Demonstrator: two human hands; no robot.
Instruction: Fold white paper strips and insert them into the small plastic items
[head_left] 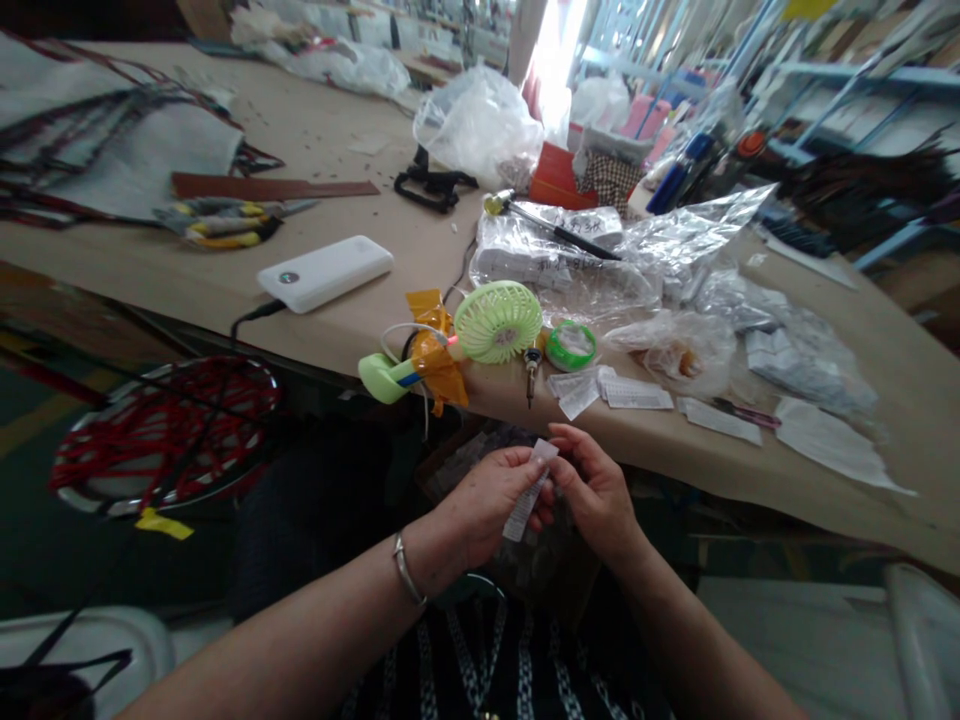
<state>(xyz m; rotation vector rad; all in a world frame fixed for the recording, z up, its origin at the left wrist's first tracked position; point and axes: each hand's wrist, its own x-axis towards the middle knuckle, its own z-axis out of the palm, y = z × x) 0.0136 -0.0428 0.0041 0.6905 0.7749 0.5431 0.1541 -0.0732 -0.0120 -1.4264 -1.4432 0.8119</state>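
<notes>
2 bare hands (pixel 536 497) holding 1 printed paper strip (pixel 528 502), green fan (pixel 498 322), white power bank (pixel 325 274) on table (pixel 352 140)

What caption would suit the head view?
Left hand and right hand handle a printed label beside a table bearing a green handheld fan.

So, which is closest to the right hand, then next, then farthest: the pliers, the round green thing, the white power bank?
From the right hand:
1. Round green thing, just ahead.
2. White power bank, off left.
3. Pliers, farther left and back.
</notes>
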